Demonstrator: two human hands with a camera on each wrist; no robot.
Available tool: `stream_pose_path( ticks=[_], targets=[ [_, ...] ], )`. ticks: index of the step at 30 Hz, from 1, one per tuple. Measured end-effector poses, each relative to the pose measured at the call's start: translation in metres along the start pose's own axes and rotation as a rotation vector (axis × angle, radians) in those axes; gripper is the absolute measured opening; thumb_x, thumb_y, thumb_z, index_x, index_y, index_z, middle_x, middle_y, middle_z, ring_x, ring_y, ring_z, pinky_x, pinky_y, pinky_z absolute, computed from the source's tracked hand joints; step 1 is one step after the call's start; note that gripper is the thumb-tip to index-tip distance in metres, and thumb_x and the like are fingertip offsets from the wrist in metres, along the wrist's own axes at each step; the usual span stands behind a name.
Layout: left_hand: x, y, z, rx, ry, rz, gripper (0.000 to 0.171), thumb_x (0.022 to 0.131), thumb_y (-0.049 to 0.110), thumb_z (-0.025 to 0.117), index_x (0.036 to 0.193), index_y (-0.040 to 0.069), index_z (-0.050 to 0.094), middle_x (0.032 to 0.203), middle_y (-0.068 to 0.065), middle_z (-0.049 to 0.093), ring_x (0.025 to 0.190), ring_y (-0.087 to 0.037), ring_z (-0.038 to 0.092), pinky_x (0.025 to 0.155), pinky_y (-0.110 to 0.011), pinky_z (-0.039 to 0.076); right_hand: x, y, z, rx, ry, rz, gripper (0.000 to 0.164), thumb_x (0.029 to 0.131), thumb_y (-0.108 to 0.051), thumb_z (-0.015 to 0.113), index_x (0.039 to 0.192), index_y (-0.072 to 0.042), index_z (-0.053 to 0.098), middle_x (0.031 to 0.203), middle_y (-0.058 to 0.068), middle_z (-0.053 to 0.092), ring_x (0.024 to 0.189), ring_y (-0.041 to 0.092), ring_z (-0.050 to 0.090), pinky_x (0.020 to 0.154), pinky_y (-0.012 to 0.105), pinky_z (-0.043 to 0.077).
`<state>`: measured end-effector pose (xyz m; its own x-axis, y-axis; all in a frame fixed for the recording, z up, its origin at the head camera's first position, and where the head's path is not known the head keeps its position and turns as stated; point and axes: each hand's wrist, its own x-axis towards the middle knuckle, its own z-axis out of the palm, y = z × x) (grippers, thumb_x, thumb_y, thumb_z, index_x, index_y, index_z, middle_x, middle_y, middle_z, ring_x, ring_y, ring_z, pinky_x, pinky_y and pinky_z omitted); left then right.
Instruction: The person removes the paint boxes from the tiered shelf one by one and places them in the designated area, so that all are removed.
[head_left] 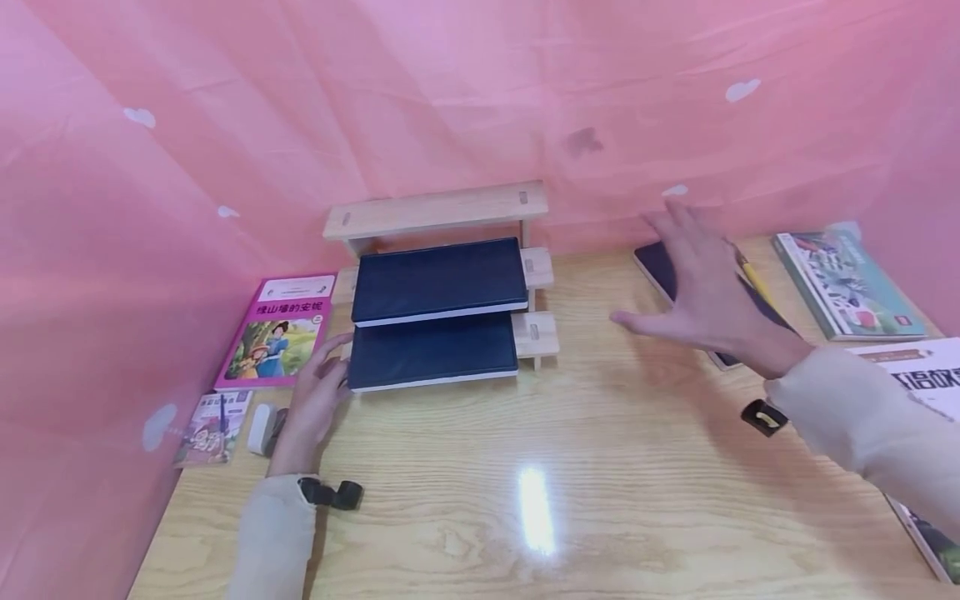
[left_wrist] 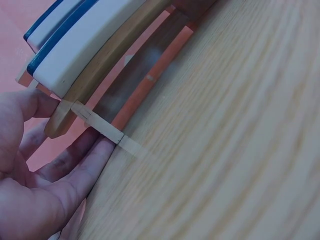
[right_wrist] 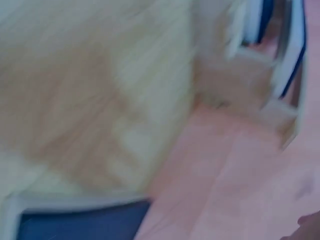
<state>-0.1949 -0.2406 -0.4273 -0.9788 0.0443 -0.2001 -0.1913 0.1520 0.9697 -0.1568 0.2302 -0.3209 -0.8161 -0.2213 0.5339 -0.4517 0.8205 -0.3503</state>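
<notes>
Clock read from the middle of the table [head_left: 600,483], far cloth [head_left: 480,100] at 12.

Stepped wooden stand [head_left: 442,207] at 11. Upper dark notebook [head_left: 441,282] and lower dark notebook [head_left: 433,352] lie one per tier, right board ends bare.

Left hand [head_left: 318,392], toward 10: fingers bent round the stand's left end, closed on board and upright; probably steadying it, firmness can't be told.

Right hand [head_left: 701,292] at 2: fingers spread, thumb well apart, nothing held. Hangs over a third dark notebook [head_left: 656,268], apparently not touching; that spread would suit a broad cover.

Edges: yellow pen [head_left: 756,285] along the third notebook's right side, on or beside unclear; teal book [head_left: 851,287] farther toward 3. Tighter there. Pink book [head_left: 277,358] crowds the left hand. Freest room: between stand and third notebook, and round 6.
</notes>
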Motion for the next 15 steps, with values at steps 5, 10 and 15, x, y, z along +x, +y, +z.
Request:
stream_pose_path(
  ticks=[5,10,15],
  targets=[
    [0.000,0.000,-0.002,-0.035,-0.001,0.025,0.037,0.094,0.019,0.044,0.130,0.027,0.046,0.124,-0.011,0.046,0.111,-0.020,0.049,0.085,-0.029,0.048,0.020,-0.041,0.016,0.161,-0.128,0.016,0.112,0.055,-0.043,0.081,0.144,-0.029,0.015,0.150,-0.001,0.007,0.137,0.023,0.004,0.097,0.070,0.007],
    [0.001,0.000,-0.001,-0.035,0.004,0.014,0.037,0.093,0.018,0.045,0.129,0.027,0.047,0.125,-0.009,0.044,0.110,-0.020,0.049,0.082,-0.026,0.049,0.037,-0.061,0.047,0.227,-0.091,-0.146,0.111,0.053,-0.046,0.081,0.143,-0.022,0.020,0.149,0.004,0.014,0.136,0.026,0.009,0.103,0.059,0.011],
    [0.003,-0.002,0.001,-0.009,0.024,-0.007,0.037,0.093,0.017,0.044,0.128,0.030,0.047,0.127,-0.009,0.043,0.113,-0.022,0.047,0.086,-0.033,0.048,0.049,-0.071,0.076,0.240,-0.050,-0.249,0.109,0.054,-0.051,0.079,0.142,-0.015,0.026,0.146,0.013,0.020,0.134,0.030,0.014,0.105,0.055,0.013]
  ],
)
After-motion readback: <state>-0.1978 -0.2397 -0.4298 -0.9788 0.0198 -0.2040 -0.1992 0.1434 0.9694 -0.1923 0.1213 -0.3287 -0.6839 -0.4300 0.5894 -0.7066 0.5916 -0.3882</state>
